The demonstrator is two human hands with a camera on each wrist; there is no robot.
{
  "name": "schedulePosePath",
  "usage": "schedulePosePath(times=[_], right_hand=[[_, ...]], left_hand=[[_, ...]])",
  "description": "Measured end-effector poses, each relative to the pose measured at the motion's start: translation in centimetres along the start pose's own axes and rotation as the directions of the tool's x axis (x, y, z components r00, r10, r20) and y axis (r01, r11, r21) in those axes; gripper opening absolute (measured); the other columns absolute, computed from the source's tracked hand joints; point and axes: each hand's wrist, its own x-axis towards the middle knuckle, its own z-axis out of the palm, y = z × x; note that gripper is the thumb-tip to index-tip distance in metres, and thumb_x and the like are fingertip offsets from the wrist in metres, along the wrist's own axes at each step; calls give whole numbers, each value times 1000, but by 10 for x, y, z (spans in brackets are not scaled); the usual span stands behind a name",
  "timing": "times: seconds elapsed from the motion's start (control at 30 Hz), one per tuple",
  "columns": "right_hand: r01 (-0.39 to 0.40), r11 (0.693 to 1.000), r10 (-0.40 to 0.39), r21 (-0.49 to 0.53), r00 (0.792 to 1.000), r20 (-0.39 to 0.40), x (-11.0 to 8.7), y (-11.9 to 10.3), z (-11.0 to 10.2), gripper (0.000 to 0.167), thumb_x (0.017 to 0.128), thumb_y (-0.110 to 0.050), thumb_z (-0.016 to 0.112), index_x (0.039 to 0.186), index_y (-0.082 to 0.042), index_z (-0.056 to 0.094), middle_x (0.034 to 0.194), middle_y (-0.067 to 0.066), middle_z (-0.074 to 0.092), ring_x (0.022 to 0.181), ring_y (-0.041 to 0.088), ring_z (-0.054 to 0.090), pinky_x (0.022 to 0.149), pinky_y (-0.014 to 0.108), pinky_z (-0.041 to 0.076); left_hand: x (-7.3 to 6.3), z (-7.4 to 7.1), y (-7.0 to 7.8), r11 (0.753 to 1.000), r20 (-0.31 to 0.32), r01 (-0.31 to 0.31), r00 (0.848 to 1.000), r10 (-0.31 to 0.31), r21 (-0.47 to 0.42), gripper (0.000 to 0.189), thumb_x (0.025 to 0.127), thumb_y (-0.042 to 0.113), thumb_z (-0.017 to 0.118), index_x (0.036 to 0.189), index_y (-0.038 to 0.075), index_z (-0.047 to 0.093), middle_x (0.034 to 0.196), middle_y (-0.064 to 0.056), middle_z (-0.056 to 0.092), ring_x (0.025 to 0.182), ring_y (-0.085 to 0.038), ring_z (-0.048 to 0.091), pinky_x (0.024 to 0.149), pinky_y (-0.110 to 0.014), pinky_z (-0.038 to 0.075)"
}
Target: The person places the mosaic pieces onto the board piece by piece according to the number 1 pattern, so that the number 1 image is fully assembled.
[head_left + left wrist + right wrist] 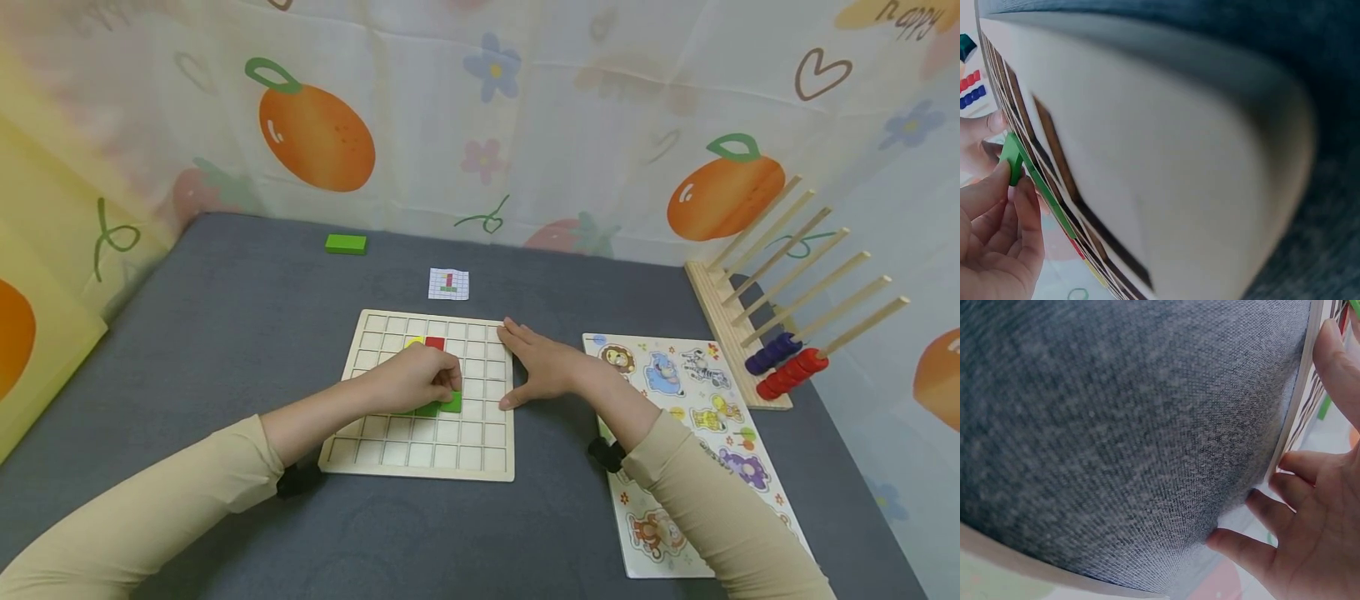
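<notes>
A wooden grid board (468, 458) lies on the dark table. Over its middle, my left hand (408, 379) pinches a small green block (1011, 156) between thumb and fingers, tilted against the board. Green pieces (427, 409) sit in a row of cells under that hand, which partly hides them. Just beyond it show a red piece (435, 342) and a yellow piece (414, 341). My right hand (547, 367) rests at the board's right edge, fingers spread, thumb and fingertips touching the rim. Behind the board lies a paper pattern card (448, 284) with a small coloured figure.
A loose green block (346, 244) lies near the table's back edge. To the right is an animal puzzle board (678, 400), partly under my right forearm. Past it stands a wooden peg rack (720, 325) with red beads (791, 375) and blue beads (772, 353).
</notes>
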Motion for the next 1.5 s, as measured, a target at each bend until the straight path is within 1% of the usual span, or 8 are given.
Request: schedulePosePath(times=[0.13,0.3,0.47,0.77,0.93,1.1,1.3,1.5], right_hand=[[2,1000,-2,1,1000,-2,1,0,0,113,82,-54,74,160,-16,1,169,4,-8,157,28,-1,125,51,17],[4,1000,-4,2,1000,-4,1,0,-1,113,82,-53,74,160,-15,2,169,4,-8,157,29,-1,125,51,17],[3,1000,-3,-2,1000,-7,1,0,-1,113,82,-54,74,160,-15,2,169,4,-8,157,28,0,125,51,18],[0,1000,0,3,1000,-7,1,0,-2,113,82,-53,74,160,-16,2,169,4,-8,157,27,-1,125,50,18],[2,1000,-2,1,1000,-5,1,0,-1,113,82,-53,74,160,-15,2,169,4,-8,157,27,-1,125,50,18],[2,1000,-2,-2,1000,-7,-1,0,-2,113,81,-53,74,160,-15,2,169,5,-8,157,28,0,125,51,18],[1,1000,-1,0,1000,-11,-1,0,-1,114,81,-53,75,160,-15,2,169,4,-8,157,27,-1,125,50,18],[2,1000,-2,-2,1000,-5,0,-1,0,113,81,-54,74,160,-16,2,169,5,-8,157,27,-1,125,50,18]], left_hand=[[1,0,-1,1000,-6,8,1000,-8,5,7,83,7,75,81,11,70,73,3,68,67,-2,55,67,-19,47],[2,2,-3,1000,5,21,1000,-21,5,8,82,11,77,79,13,70,72,5,67,65,-1,53,66,-18,46],[3,1,-5,1000,18,15,1000,-15,13,9,82,12,78,78,13,70,72,6,67,64,-1,51,65,-18,45],[5,0,-8,1000,40,0,999,0,3,8,83,12,77,80,13,70,72,5,66,64,-2,51,64,-18,44],[3,-1,-7,1000,55,13,998,-12,-17,7,84,10,76,81,13,71,73,5,66,65,-3,52,65,-18,45],[4,1,-7,1000,53,-2,999,3,-27,7,85,7,74,81,12,70,74,4,66,66,-3,52,65,-18,45],[4,2,-8,1000,45,-10,999,11,-19,8,85,7,74,80,12,70,74,4,67,66,-2,52,65,-17,45],[1,1,-7,1000,28,-25,999,25,4,9,85,8,73,80,13,69,73,5,64,66,-3,51,65,-18,45]])
